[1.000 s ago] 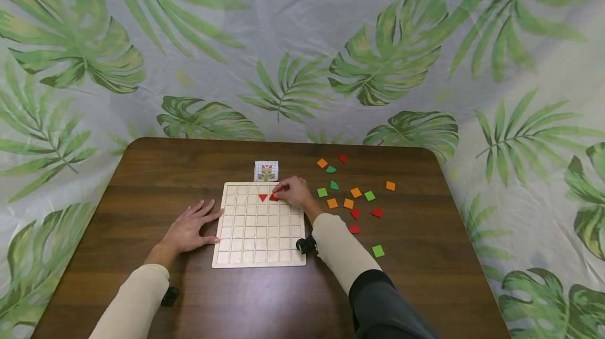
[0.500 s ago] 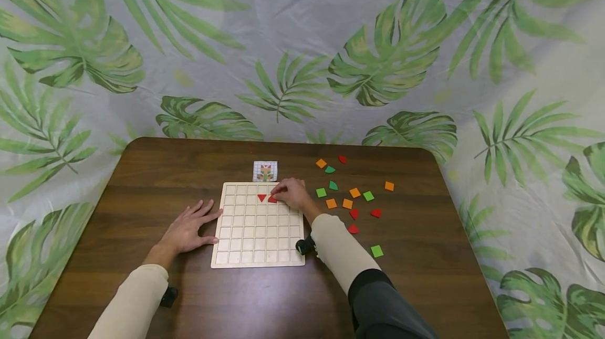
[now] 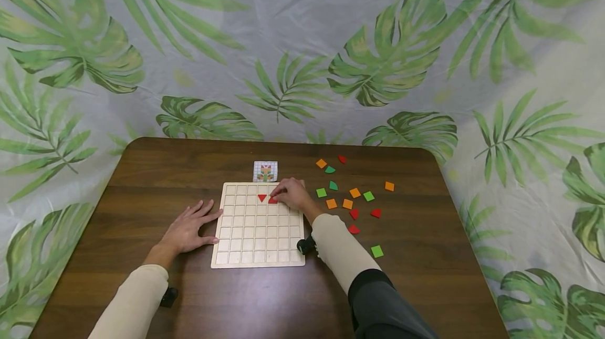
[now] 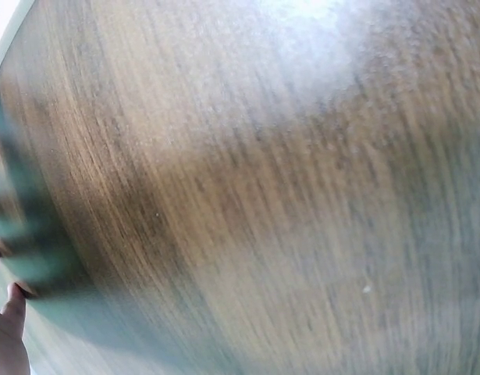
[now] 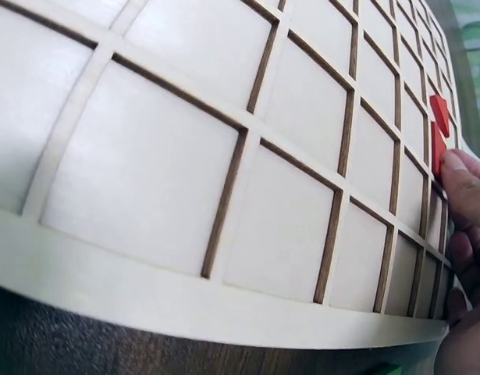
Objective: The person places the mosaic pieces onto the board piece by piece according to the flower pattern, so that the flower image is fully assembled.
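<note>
A pale wooden grid board (image 3: 255, 236) lies on the table, with square recesses. My right hand (image 3: 293, 194) reaches over its far right part and pinches a red tile (image 3: 272, 200) at one of the recesses; the fingers partly cover it. Just left of that tile, a red triangle (image 3: 262, 198) sits in its own recess, pointing toward me. In the right wrist view, thumb and fingers meet at the held red tile (image 5: 438, 148). My left hand (image 3: 186, 229) is spread flat on the table, thumb and fingertips at the board's left edge.
A small printed pattern card (image 3: 265, 171) lies beyond the board's far edge. Right of the board, several loose tiles are scattered, among them an orange square (image 3: 389, 186), a green square (image 3: 376, 251) and a red quarter-round (image 3: 353, 229). A patterned cloth (image 3: 293, 66) hangs behind the table.
The pinched red tile has shifted very slightly toward me under the right fingertips. The left hand has stayed in place at the board's edge.
</note>
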`<state>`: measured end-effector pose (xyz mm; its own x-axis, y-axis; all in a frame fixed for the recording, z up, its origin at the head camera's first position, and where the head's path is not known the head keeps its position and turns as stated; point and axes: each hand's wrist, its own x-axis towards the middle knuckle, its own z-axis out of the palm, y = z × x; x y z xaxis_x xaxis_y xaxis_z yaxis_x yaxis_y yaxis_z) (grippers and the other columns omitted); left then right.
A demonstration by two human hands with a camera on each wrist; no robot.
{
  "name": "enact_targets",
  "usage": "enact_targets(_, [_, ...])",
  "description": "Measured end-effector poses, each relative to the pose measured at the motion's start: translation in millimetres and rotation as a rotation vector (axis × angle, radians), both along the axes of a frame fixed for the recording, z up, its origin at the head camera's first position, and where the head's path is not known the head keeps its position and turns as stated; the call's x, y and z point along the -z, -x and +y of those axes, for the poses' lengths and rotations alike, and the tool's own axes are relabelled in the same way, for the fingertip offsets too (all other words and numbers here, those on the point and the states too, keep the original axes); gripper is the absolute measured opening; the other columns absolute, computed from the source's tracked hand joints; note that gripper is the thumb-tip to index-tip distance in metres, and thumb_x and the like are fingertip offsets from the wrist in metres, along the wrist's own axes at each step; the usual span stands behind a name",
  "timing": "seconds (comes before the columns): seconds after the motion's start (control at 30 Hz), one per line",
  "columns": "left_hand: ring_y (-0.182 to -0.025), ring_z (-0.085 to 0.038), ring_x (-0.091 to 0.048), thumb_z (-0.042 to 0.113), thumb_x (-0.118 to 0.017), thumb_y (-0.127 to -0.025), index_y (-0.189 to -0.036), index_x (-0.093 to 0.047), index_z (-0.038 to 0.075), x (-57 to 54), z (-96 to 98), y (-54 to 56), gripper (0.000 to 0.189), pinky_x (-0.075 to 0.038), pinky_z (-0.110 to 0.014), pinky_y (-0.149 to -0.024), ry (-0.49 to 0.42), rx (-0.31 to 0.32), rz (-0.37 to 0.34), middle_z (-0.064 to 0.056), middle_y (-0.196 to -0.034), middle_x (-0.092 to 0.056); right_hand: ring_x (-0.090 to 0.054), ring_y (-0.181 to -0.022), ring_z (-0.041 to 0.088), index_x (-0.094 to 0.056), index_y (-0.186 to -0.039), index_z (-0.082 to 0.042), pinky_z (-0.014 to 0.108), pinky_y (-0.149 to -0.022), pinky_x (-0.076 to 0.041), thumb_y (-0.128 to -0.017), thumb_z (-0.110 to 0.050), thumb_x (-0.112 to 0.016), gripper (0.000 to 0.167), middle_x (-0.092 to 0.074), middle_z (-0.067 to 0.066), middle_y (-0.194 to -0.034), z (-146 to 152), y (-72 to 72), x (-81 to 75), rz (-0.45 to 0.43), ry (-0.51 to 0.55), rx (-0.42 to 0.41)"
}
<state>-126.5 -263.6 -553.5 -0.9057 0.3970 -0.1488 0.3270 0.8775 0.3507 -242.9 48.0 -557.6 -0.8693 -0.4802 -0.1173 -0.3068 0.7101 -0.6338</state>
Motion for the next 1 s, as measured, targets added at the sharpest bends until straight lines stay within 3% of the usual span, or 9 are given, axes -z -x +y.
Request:
enact_targets(0.77, [-0.141, -0.044, -0.021, 0.056, -0.068, -0.08, -0.146, -0.044, 0.017, 0.0, 0.2, 0.0, 0.08, -0.015, -0.061, -0.112, -0.002, -0.002, -0.01, -0.019, -0.154, -0.029, -0.052, -0.107, 0.02, -0.075, -0.104, -0.017, 0.047, -0.098, -0.026, -0.088, -0.022, -0.072, 0.017, -0.064, -0.001, -0.109, 5, 1.4, -2.9, -0.052, -0.008, -0.064])
enact_targets(0.9, [-0.141, -0.045, -0.021, 0.056, -0.068, -0.08, -0.146, -0.044, 0.016, -1.1, 1.0, -0.5, 0.08, -0.015, -0.061, -0.112, -0.009, -0.005, -0.009, -0.02, -0.154, -0.029, -0.055, -0.104, 0.019, -0.074, -0.105, -0.015, 0.046, -0.102, -0.031, -0.088, -0.018, -0.072, 0.018, -0.064, 0.001, -0.107, 9, 1.6, -4.5, -0.088, 0.061, -0.058])
enact_targets(1.0, [-0.141, -0.045, -0.022, 0.055, -0.068, -0.08, -0.145, -0.045, 0.016, -1.0, 1.5, -0.3, 0.08, -0.015, -0.061, -0.112, -0.009, 0.002, -0.002, -0.02, -0.154, -0.03, -0.056, -0.097, 0.02, -0.074, -0.105, -0.01, 0.039, -0.095, -0.042, -0.088, -0.013, -0.072, 0.018, -0.064, 0.004, -0.103, 16, 0.7, -6.6, -0.102, 0.161, -0.051])
